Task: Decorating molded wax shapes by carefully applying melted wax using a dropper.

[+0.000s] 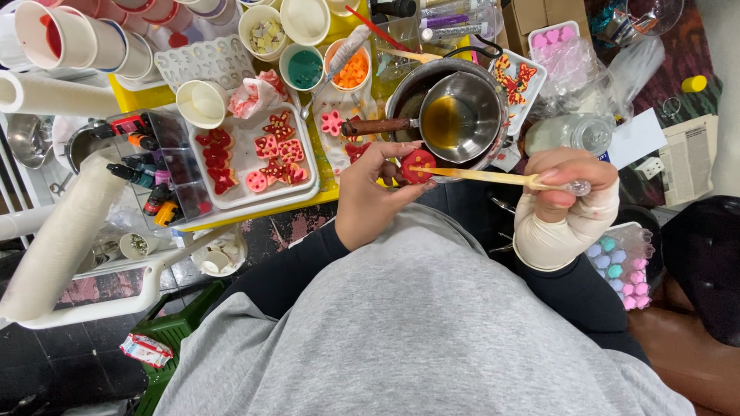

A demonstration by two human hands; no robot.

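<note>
My left hand pinches a small round red piece between thumb and fingers, just in front of a dark pot. My right hand, its wrist wrapped in a pale bandage, grips a thin yellow stick whose tip lies across the red piece. Inside the pot sits a small steel saucepan holding amber liquid, its brown handle pointing left.
A white tray of red and pink shaped pieces lies to the left, beside a clear box of small bottles. Cups of green and orange material, stacked paper cups, a white roll and bagged pastel shapes surround me.
</note>
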